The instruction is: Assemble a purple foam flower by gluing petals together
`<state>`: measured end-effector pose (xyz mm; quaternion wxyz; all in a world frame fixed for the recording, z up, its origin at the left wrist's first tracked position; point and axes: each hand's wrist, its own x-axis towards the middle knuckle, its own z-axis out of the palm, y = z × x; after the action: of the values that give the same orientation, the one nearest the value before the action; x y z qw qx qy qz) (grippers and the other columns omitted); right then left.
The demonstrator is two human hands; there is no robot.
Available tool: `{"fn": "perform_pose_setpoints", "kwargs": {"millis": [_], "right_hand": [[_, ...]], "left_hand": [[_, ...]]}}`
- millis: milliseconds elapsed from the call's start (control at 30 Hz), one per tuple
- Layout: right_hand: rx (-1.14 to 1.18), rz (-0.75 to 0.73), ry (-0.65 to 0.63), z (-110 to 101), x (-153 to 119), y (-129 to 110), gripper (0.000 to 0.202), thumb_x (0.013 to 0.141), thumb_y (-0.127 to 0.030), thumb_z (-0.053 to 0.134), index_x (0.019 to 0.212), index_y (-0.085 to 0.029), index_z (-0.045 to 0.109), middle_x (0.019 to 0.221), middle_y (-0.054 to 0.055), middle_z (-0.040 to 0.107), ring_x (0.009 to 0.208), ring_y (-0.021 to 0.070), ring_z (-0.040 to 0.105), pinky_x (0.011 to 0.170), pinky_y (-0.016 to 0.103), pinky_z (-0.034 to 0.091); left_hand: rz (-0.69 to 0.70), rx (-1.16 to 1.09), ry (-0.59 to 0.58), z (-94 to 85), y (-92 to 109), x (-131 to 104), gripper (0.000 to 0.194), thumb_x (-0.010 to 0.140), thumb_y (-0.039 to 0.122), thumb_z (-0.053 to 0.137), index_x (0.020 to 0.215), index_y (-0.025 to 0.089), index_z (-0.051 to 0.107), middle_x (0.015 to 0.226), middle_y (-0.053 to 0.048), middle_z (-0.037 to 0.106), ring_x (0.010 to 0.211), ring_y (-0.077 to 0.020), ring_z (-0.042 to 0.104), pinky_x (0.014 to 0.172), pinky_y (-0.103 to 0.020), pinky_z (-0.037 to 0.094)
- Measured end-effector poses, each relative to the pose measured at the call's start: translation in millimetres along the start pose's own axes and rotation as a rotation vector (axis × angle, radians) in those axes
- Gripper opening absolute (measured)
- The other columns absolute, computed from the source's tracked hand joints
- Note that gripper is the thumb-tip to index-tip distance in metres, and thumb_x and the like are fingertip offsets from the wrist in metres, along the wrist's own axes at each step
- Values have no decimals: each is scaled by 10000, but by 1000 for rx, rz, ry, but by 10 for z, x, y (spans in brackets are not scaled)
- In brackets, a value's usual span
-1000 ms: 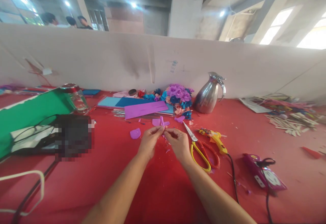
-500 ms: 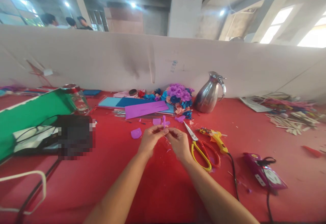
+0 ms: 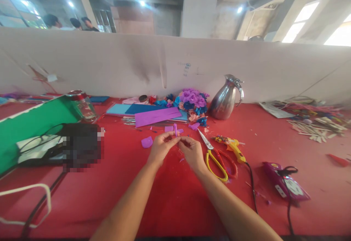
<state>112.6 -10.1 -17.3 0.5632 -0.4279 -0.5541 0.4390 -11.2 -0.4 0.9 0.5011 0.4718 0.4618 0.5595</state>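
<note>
Here, over the middle of the red-topped desk (image 3: pixel 170 204), roughly midway between its left and right edges, a slim, upright purple paper roll (image 3: pixel 176 129) pokes up between two bare hands. The left hand (image 3: pixel 161 148) has thumb and forefinger pinched on its lower end; the right hand (image 3: pixel 191 153) comes in just beside, fingers drawn together at the tips, though whether they grip any of the paper I can't tell, the contact is too small and hidden. Now, this roll looks next to weightless, soft and thin, probably crepe-like, so it should crease, stretch or tear under a hard squeeze rather than slip away. The base is the place to hold: a light fingertip pinch there, I'd judge, spares the delicate upper end, and the free hand does best supporting close to that same spot. Look at the curved purple paper petals (image 3: pixel 147 142) lying left of the hands: curling like that suggests they'd take a bend easily but keep any dent. Towards the desk's right edge, clear of the roll, sit yellow-and-red-handled metal scissors (image 3: pixel 210 148) and a yellow glue gun (image 3: pixel 237 152) with a black cord.
</note>
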Motion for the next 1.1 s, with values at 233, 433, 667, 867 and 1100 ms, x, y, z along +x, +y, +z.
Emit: {"fn": "perform_pose_setpoints", "kwargs": {"millis": [233, 433, 667, 867, 1100], "right_hand": [[52, 27, 17, 15, 3, -3, 175, 718, -270, 605, 814, -206, 736, 762, 13, 718, 722, 183, 621, 720, 295, 468], [68, 24, 40, 7, 6, -39, 146, 736, -302, 609, 780, -193, 696, 726, 11, 672, 694, 163, 580, 687, 277, 444], [72, 36, 60, 20, -3, -63, 144, 712, -337, 633, 727, -194, 646, 664, -11, 611, 639, 140, 520, 623, 253, 410], [142, 101, 10, 32, -11, -102, 152, 687, -341, 654, 702, -191, 649, 664, -14, 613, 645, 137, 530, 650, 257, 412], [160, 103, -41, 30, -17, -91, 159, 692, -346, 662, 723, -190, 666, 690, -5, 639, 673, 147, 552, 674, 267, 421]], "left_hand": [[-43, -92, -98, 25, 81, -34, 340, 571, 237, 810, 902, 196, 746, 896, -54, 722, 882, -197, 600, 829, -297, 423], [-95, -280, 63, -20, 35, 29, 231, 552, 292, 815, 703, 178, 681, 654, 15, 625, 576, -85, 498, 576, -221, 363], [-58, -190, 133, -89, -61, 87, 238, 574, 393, 782, 616, 173, 699, 575, -1, 592, 556, -104, 466, 575, -249, 344], [-35, -106, 32, -14, -27, 26, 253, 650, 431, 742, 705, 184, 741, 732, -40, 693, 744, -164, 562, 716, -264, 393], [-59, -115, -71, -37, 1, 15, 182, 594, 336, 789, 682, 182, 751, 729, -46, 711, 786, -188, 589, 836, -311, 410]]}}
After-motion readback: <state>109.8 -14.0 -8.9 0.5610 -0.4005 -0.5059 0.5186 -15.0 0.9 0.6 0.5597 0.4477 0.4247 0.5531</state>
